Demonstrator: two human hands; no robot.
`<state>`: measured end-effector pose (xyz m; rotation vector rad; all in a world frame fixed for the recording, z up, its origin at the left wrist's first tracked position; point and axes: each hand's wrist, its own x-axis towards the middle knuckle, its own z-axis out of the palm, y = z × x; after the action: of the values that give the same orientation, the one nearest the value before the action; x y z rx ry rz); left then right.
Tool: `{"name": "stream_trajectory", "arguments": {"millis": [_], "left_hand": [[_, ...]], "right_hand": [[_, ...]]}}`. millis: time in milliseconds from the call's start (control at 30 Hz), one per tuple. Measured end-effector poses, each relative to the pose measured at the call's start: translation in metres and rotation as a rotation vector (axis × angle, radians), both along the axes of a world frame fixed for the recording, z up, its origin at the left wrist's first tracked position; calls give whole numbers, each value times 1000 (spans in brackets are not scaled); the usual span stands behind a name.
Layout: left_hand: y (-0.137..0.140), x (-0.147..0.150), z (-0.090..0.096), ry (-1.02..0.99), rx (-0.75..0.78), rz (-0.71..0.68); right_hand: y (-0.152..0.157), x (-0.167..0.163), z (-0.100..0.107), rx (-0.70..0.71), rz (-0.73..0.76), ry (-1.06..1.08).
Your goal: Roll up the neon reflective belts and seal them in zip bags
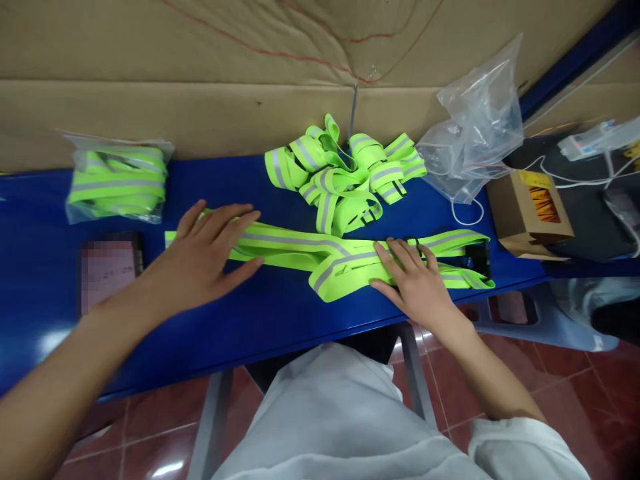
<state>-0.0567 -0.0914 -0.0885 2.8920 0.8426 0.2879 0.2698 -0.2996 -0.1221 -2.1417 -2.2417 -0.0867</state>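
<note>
Spreading our fingers, we lay our right hand (420, 283) on the yellow-green straps (287, 245) and our left hand (207, 257) over their left end — both open. The straps stretch along the tabletop (280, 327); behind them lies a tangled pile (343, 179) — right of them, a cardboard box (513, 210).

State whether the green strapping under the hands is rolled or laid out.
Laid out: the green strapping stretches lengthwise along the blue table.

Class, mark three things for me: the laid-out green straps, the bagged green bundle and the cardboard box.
Laid-out green straps (320, 248): head view, on their middle stretch.
Bagged green bundle (117, 183): head view, on its middle.
Cardboard box (510, 213): head view, on its plain brown side.
</note>
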Motion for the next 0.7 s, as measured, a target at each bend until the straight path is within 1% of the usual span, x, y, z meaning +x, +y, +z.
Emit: {"name": "stream_trajectory", "arguments": {"millis": [33,67,100,133,167,200,233,267,333,367,400,500,633,700], "left_hand": [[-21,13,8,-80,27,-52],[-44,27,15,-125,37,-137],[-67,42,20,-138,65,-272],[-87,56,24,-155,129,-391],[-103,69,26,-109,199,-499],[-112,79,26,-56,256,-548],[-116,87,25,-13,277,-542],[-113,91,22,17,275,-478],[-96,91,15,67,206,-240],[-85,89,11,92,161,-175],[-74,85,8,116,124,-141],[-56,75,0,174,75,-142],[-55,75,-4,215,106,-153],[-52,79,-5,176,120,-185]], "right_hand": [[-2,0,0,4,-3,-2],[-2,-1,0,6,-5,-2],[-3,-1,-1,7,-9,-2],[-3,-1,-2,6,-13,0],[-3,-1,-3,7,-16,4],[-3,-1,-4,10,-20,10],[-4,-1,-6,17,-25,18],[-4,-1,-7,27,-31,28],[-5,-1,-11,54,-42,51],[-6,-1,-12,68,-46,64],[-6,-1,-14,81,-48,77],[-7,0,-17,116,-44,107],[-8,0,-18,157,-37,130],[-8,-2,-14,147,-41,132]]}}
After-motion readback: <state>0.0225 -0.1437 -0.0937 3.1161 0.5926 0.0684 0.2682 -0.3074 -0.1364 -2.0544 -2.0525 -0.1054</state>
